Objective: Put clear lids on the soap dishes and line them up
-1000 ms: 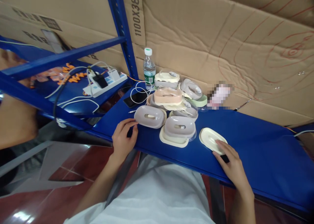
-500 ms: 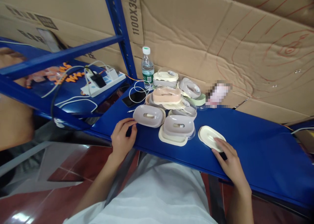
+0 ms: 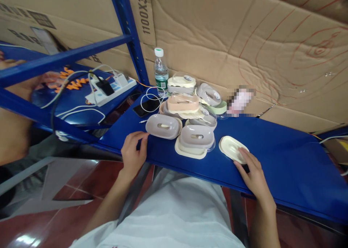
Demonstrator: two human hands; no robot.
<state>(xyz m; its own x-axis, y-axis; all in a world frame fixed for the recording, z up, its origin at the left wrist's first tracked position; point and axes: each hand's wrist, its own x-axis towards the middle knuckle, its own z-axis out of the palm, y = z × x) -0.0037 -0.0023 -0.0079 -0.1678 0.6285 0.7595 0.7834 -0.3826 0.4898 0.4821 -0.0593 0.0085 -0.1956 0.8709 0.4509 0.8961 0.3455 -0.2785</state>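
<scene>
Before cardboard [image 3: 195, 41], at a blue desk [image 3: 288, 157], held left hand [image 3: 133, 152] with grip loosely parted, fingertips at left grey dish [image 3: 162, 126]; had bottle [image 3: 161, 72] and piled dishes [image 3: 182, 102] beyond; rightward on desk, lightly grasped cream lid [image 3: 231, 146] with right hand [image 3: 252, 170].

The one camera rides on the person's head, looking forward and steeply down past the pale shirt [image 3: 174, 215] onto the blue table [image 3: 272, 150]. It's close, roughly above the near edge, with the left hand [image 3: 133, 154] and right hand [image 3: 251, 168] both in view. Cardboard [image 3: 201, 30] fills the top; the table's edge slants down rightward across the view.
</scene>
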